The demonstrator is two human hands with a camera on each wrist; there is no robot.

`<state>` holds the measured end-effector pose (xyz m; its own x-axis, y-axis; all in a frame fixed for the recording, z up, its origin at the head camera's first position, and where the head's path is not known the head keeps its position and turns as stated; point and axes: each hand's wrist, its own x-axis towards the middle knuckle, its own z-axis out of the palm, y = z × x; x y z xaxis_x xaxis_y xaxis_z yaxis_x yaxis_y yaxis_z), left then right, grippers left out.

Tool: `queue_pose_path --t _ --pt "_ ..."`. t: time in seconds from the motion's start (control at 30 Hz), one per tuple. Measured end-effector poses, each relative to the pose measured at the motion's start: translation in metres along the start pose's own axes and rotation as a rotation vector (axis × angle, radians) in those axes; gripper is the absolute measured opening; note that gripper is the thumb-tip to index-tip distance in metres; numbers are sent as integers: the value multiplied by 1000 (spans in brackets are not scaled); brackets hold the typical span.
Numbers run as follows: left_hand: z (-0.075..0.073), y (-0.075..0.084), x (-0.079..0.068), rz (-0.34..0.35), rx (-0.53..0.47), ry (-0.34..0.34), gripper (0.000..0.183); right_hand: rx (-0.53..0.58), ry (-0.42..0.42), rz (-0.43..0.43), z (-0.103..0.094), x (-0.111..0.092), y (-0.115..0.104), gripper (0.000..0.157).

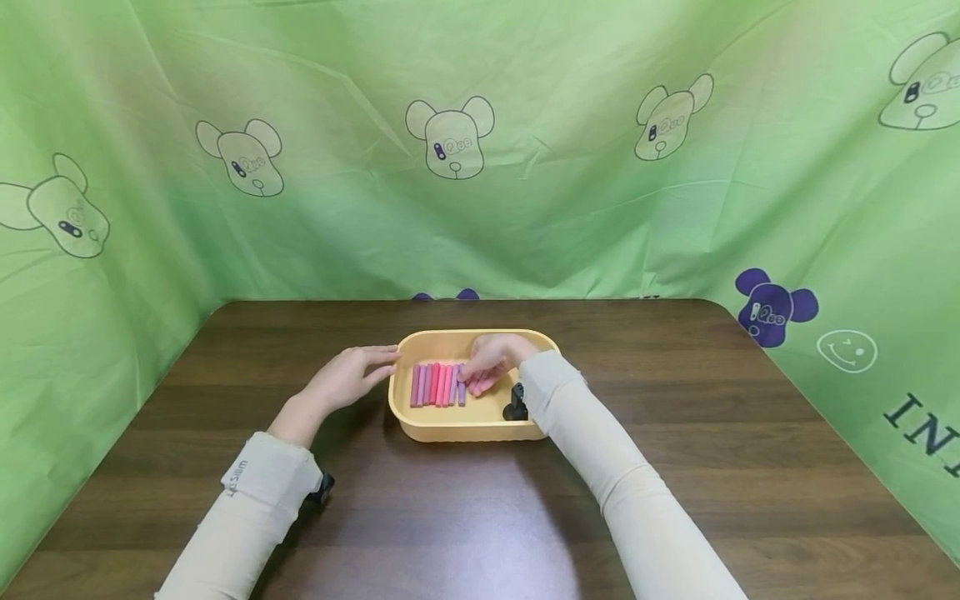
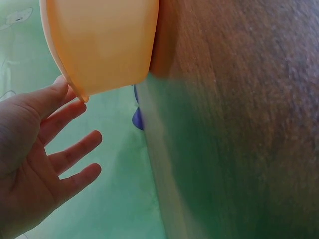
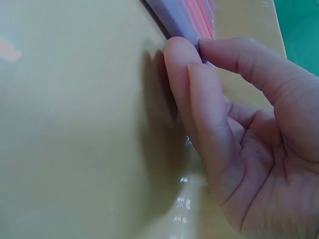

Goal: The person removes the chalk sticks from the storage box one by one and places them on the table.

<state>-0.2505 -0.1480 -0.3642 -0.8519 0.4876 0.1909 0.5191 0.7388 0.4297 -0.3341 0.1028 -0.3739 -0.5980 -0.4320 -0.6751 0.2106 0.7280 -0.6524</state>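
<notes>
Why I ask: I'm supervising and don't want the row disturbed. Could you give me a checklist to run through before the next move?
1. Tray on the table: ok.
2. Sticks side by side: ok, one row in the tray.
3. Left grip at the tray: ok, touching its left rim.
4. Right grip at the end stick: ok, at the row's right end.
5. Firm hold on that stick: cannot tell.
6. Whole tray visible from the head: not ok, the right sleeve hides part.

Creased green cloth (image 1: pixel 555 233) with printed bear heads (image 1: pixel 450 150) behind a brown wood-grain tabletop (image 1: pixel 720 417) — pale glare (image 1: pixel 480 542) up front.
</notes>
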Motion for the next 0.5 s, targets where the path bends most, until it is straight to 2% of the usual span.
queue_pose_path --t 0.3,0.5 --pt "-1 1 0 -8 1 -11 37 2 -43 -21 -4 -6 -2 22" --pt "-1 1 0 -5 0 3 37 7 -27 -70 -10 -14 -7 21"
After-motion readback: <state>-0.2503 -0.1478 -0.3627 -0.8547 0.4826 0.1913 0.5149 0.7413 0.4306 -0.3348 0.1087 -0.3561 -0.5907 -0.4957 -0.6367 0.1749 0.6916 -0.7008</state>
